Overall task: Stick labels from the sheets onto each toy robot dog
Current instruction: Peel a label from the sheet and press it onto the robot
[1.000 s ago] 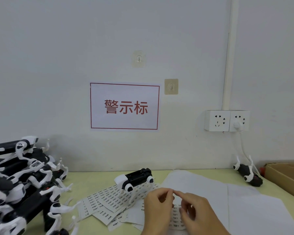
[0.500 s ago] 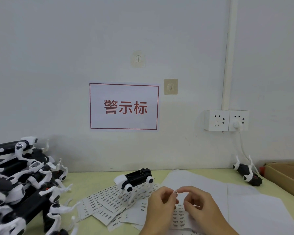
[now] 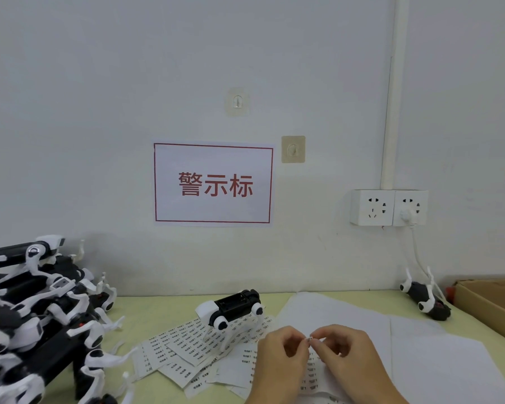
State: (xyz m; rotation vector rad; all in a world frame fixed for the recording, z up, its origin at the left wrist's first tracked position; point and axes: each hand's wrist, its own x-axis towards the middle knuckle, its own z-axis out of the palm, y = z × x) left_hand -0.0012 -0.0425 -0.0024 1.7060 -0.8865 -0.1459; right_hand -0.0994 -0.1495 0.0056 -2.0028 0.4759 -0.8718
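Head view shows both hands meeting above the label sheets (image 3: pixel 187 349); left hand (image 3: pixel 280 363) and right hand (image 3: pixel 352 365) pinch one small label (image 3: pixel 310 340) between fingertips. One toy robot dog (image 3: pixel 231 310) stands on the sheets just behind.

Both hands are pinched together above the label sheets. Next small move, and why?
Probably carry the small label over to the standing toy robot dog and press it on. The left hand and right hand meet at the fingertips on that tiny piece, lifted off the label sheets, and the dog stands just behind them, within easy reach. Whether the label is fully peeled free I can't tell.
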